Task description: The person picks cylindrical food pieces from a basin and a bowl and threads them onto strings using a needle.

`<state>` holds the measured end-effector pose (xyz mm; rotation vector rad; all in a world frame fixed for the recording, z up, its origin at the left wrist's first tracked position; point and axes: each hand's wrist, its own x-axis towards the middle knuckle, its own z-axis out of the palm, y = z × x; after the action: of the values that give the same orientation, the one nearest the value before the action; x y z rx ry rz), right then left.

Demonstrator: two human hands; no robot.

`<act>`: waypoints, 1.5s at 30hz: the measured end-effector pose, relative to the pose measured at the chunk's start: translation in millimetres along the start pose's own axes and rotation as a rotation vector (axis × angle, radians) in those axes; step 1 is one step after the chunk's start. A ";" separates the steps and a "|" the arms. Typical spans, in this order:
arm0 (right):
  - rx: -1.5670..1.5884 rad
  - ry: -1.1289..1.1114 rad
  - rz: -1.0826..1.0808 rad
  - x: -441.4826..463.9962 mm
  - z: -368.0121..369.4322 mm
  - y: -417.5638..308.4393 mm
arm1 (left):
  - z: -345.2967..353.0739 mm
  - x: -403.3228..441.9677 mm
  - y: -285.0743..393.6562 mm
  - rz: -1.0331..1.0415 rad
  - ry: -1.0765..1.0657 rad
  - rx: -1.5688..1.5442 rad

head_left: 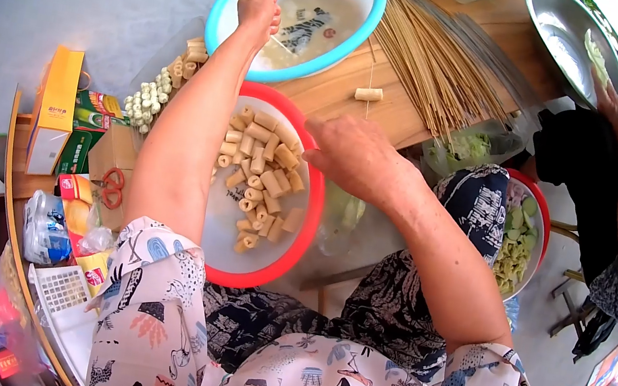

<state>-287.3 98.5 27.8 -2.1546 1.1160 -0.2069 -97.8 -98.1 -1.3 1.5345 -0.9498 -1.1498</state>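
My left hand [259,15] is a closed fist above a blue-rimmed basin [366,23] of cloudy liquid. A thin pale stick [281,44] shows beside that fist. My right hand [356,156] is over the right edge of a red-rimmed basin [308,230], its fingers curled together. What it grips, if anything, is hidden. Short tan rolls, apparently tofu skin [256,176], lie piled in that basin. Just beyond my right hand is one roll [369,94] on a thin skewer, whose near end runs behind the hand.
Bamboo skewers [437,63] lie spread on the wooden table [391,117]. White skewered balls [147,100] and more rolls [192,59] sit at left. Boxes [55,110] and red scissors [112,187] are nearby. At right, another person's hand [610,104] reaches to a metal bowl [569,53].
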 end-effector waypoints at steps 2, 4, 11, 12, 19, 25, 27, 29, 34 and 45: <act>-0.031 -0.019 0.009 -0.4 -0.9 -1.3 | 1.8 2.9 -1.7 0.009 0.013 0.009; -0.014 -0.016 0.010 -1.0 -1.2 -1.9 | 2.4 5.6 -3.2 0.010 0.029 0.021; 0.001 0.030 -0.019 1.2 7.2 5.7 | -6.1 11.3 -32.8 -0.032 0.035 0.139; 0.007 0.020 -0.028 2.1 8.2 6.9 | -14.6 13.0 -36.2 0.110 0.028 0.295; -0.042 0.125 -0.202 10.7 30.3 31.1 | -127.6 -45.2 -19.2 0.422 -0.082 0.813; 0.094 0.091 -0.080 2.0 31.3 16.0 | -203.8 -184.8 -97.4 0.403 -0.075 0.929; 0.079 0.151 -0.065 4.8 36.9 21.4 | -208.6 -233.4 -128.6 0.231 -0.255 0.936; 0.069 0.155 -0.025 8.1 37.7 21.6 | -214.3 -264.1 -167.2 0.243 -0.358 1.089; 0.013 0.225 0.037 16.0 36.1 32.7 | -202.4 -283.8 -222.7 0.376 -0.504 1.315; 0.093 0.040 0.045 6.5 32.1 26.3 | -201.2 -259.9 -191.8 -0.332 -0.328 0.667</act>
<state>-286.8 99.5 -14.2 -2.0496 1.1538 -0.2767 38.2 239.8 -111.6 2.1330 -1.4356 -1.4328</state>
